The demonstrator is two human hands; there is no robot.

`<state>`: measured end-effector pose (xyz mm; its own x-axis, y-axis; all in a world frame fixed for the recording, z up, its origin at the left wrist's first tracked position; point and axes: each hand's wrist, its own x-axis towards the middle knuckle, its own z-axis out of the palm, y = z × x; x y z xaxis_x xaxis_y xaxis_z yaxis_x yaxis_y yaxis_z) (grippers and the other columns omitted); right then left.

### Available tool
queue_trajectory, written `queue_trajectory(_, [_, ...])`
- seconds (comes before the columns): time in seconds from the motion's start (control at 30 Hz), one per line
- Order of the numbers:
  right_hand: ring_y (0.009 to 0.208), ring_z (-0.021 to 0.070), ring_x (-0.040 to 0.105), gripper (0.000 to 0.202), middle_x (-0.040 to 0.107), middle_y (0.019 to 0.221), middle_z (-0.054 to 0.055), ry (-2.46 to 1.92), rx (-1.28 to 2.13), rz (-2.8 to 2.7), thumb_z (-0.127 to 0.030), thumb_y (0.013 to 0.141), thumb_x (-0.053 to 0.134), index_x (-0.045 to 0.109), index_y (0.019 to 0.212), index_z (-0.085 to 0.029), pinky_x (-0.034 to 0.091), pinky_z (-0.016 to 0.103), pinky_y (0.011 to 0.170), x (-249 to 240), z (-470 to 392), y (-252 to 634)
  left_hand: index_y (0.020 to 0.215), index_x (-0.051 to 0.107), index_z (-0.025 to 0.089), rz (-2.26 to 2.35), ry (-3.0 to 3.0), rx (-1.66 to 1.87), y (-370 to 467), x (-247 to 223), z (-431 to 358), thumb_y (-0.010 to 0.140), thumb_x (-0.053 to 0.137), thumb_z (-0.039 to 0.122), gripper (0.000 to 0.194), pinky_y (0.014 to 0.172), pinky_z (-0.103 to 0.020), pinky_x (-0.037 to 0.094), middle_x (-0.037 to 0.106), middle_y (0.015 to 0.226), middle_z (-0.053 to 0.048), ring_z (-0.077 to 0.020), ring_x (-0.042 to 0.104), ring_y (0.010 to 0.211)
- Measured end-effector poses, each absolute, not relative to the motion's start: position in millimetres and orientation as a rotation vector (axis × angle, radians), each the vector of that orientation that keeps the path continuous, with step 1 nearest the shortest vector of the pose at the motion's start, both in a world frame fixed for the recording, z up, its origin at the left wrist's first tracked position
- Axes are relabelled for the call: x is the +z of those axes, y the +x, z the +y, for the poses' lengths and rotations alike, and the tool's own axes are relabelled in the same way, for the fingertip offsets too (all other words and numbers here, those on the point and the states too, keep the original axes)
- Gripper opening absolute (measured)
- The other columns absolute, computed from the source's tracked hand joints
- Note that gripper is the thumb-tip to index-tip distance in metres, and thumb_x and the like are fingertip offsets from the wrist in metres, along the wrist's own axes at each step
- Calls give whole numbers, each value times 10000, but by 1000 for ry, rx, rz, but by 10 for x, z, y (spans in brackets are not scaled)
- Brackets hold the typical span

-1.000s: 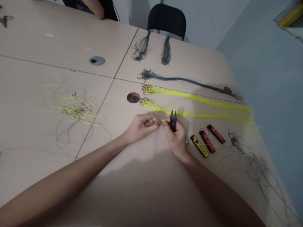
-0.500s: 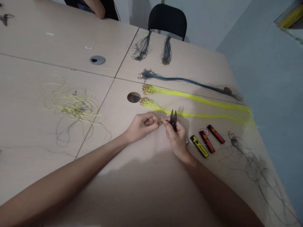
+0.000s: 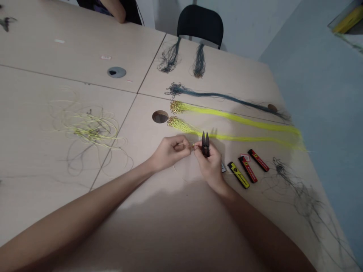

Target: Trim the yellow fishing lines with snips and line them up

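My left hand is closed in a pinch on a thin yellow fishing line, whose tail hangs below the fingers. Close beside it, my right hand has thumb and forefinger pinched at a small yellowish piece, too small to name for certain. Small dark snips rest in that same right hand, blades pointing up and slightly apart. Just beyond the hands lie two bundles of yellow line, the nearer one and the farther one, with gold hooks at their left ends.
A dark blue line bundle with hooks lies farther back, near two shorter bunches. Lighters lie right of my hands, beside tangled dark line. Loose yellow line spreads leftward. A person's arm rests across the table.
My right hand has shifted slightly left, closer to the left fingertips, and the snips have moved left with it. My left hand stays nearly in place.
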<state>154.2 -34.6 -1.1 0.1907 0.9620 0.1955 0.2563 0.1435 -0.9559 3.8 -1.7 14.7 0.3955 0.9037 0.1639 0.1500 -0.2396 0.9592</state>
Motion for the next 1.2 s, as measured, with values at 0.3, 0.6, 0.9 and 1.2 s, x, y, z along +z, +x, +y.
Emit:
queue_trajectory(0.3, [638,133,557,113,623,724,9,-1346,779,-1290,-277,796,580,641,782,-182,448,272,622,-55,-344,1539,629,527,156,955,1705,937,38,165,-19,771,582,234,171,492,-195,234,322,544,79,-63,272,517])
queue_trajectory(0.6, [659,141,563,123,619,748,17,-1372,769,-1292,-291,804,581,633,797,-180,458,284,644,-73,-339,1545,629,527,158,957,1722,927,31,167,-20,776,576,233,172,492,-200,240,336,545,77,-65,276,517])
queue_trajectory(0.9, [546,107,479,243,483,594,-37,-1350,967,-1119,-425,836,611,622,802,-185,378,223,487,-84,-337,1559,645,499,171,1003,1721,988,36,142,-15,785,557,220,159,489,-196,238,306,537,85,-64,258,503])
queue_trajectory(1.2, [534,106,445,244,462,568,-40,-1347,995,-1114,-431,782,673,657,791,-187,337,227,469,-29,-344,1555,650,521,164,1001,1710,990,42,142,-11,801,557,236,171,484,-194,239,321,538,81,-63,266,501])
